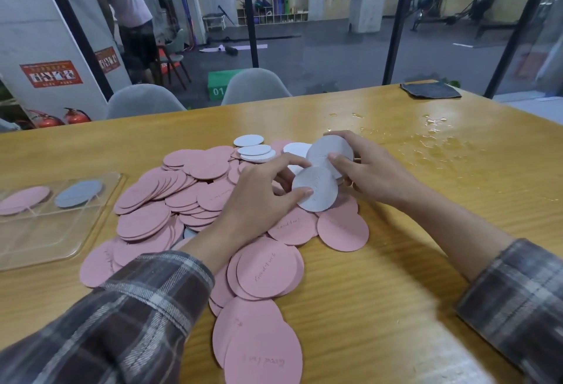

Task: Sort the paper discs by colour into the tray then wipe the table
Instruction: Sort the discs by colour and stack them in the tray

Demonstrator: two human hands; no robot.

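Left hand pinches one grey disc; right hand pinches another grey disc. Judged thin, light, flexible card; best gripped by the edges.

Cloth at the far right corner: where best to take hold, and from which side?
Probably the near edge of the cloth, from above on the person's side: it lies flat and limp, so a top-down pinch gathers it.
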